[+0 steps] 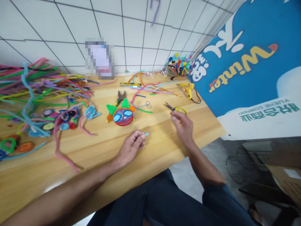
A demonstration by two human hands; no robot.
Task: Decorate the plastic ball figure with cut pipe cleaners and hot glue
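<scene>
blue bit (146, 134), yellow-handled scissors (176, 108), multicoloured pipe cleaners (35, 84)

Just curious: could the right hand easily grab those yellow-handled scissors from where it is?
Probably yes: the right hand hovers just short of the yellow-handled scissors, with only bare tabletop between.

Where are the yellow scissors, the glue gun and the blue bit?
yellow scissors (174, 108), head view, where blades meet handle
glue gun (188, 87), head view, yellow body
blue bit (146, 134), head view, its exposed end
</scene>
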